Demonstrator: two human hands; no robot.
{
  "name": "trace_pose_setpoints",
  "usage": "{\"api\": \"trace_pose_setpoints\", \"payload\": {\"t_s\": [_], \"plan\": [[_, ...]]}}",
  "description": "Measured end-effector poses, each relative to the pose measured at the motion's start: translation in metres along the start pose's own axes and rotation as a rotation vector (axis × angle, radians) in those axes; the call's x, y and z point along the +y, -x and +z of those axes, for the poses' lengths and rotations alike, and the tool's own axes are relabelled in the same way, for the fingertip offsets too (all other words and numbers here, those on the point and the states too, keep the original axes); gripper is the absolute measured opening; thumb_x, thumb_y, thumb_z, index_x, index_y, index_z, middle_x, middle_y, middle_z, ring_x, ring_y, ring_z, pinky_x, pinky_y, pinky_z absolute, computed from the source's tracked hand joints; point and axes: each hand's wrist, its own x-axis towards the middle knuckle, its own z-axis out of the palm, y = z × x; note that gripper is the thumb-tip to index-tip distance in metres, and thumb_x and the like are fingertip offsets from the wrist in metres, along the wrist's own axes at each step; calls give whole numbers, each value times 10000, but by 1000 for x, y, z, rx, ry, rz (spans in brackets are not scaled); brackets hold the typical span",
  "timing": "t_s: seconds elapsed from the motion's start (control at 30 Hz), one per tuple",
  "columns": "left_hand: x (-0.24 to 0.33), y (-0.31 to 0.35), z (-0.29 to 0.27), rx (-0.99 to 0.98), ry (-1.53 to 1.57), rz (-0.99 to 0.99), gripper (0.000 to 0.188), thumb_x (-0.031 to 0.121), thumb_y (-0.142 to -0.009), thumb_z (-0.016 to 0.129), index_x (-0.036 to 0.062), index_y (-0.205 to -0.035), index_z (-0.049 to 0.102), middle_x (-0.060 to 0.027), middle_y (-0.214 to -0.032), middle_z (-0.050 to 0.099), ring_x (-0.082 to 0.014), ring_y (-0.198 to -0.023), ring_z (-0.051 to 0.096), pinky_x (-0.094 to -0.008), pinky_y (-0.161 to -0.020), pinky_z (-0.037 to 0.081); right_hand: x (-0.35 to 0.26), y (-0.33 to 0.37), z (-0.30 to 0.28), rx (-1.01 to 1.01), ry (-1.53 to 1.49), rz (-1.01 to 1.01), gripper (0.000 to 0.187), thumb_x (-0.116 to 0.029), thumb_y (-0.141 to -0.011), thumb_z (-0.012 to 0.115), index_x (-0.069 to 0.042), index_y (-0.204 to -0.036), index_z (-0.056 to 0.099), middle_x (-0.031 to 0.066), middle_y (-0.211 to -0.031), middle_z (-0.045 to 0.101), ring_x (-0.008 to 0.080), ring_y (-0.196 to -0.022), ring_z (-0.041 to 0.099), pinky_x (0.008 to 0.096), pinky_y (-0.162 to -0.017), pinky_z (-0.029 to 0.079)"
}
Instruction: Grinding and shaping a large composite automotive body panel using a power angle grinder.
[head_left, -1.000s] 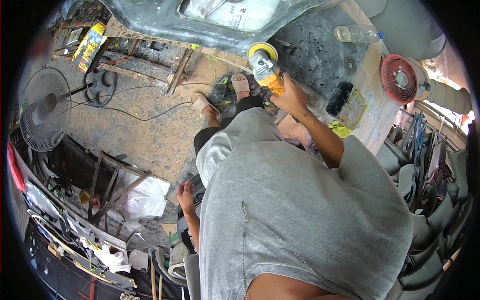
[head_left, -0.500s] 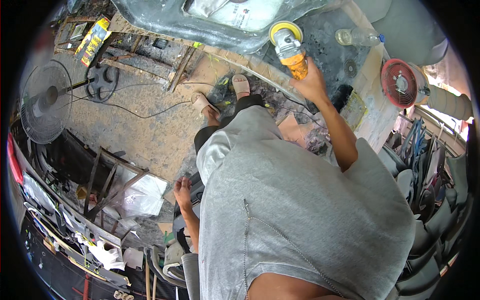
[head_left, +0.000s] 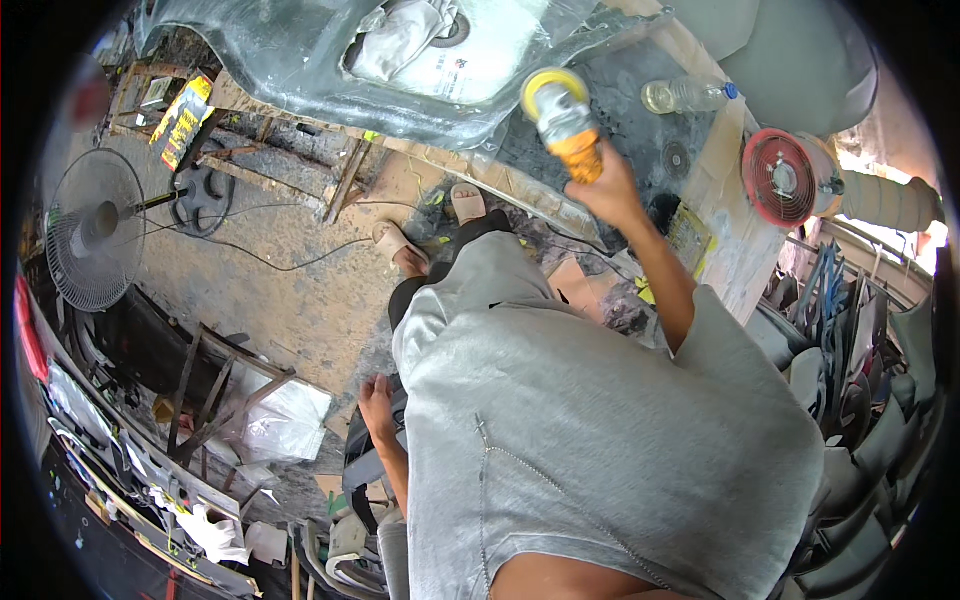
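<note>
My right hand (head_left: 610, 190) is wrapped tight around the orange body of the angle grinder (head_left: 562, 120), arm stretched toward the upper middle of the frame. Compared with a second ago, I have lifted the tool up and away from my knees: its yellow-guarded head now hangs over the dark worktop (head_left: 620, 70), just beside the big grey-green panel (head_left: 300, 60) lying across the top of the frame. I judge that puts the disc close to the panel's edge, ready to bite, though I cannot tell whether it touches.

My left hand (head_left: 376, 408) stays low at the lower centre-left, fingers curled on the edge of a dark seat or case (head_left: 362, 462) beside me; how firmly it grips I cannot tell.

Further out, a clear plastic bottle (head_left: 690, 95) lies on the worktop right of the grinder, a red round fan (head_left: 780, 178) sits at the upper right, and a standing fan (head_left: 92, 240) at the left over the dirt floor (head_left: 300, 300).
</note>
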Motion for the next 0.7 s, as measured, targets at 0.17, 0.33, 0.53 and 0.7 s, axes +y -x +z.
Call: {"api": "trace_pose_setpoints", "payload": {"t_s": [0.17,0.33,0.53,0.7], "plan": [[166,24,107,-60,-213,381,337,179,-887,714,-26,-1138,621,-75,-943,680,-164,-851,636,-305,-787,513,-25,-13,-43,30,-595,155,489,32,-670,738,-18,-1125,567,88,-949,654,171,-802,651,310,-736,534],[308,94,248,-389,-709,1285,885,200,-738,838,21,-1474,380,-211,-1210,621,-352,-1019,659,-412,-863,554,-79,5,-33,135,-993,37,391,9,-708,734,5,-1070,589,100,-905,655,208,-753,665,339,-708,540],[320,80,269,-385,-826,1588,822,71,-686,815,-102,-1386,419,-205,-1037,647,-348,-832,675,-408,-700,558,-99,18,-32,180,-1152,-25,377,17,-695,742,-4,-1043,599,74,-879,656,171,-735,657,297,-670,529],[305,66,259,-346,-727,1669,646,90,-679,841,-59,-1221,523,-168,-855,655,-328,-710,670,-409,-624,548,-97,29,-17,21,-1068,-95,601,14,-648,759,-34,-1208,547,39,-1009,627,140,-912,619,302,-803,518]]}}
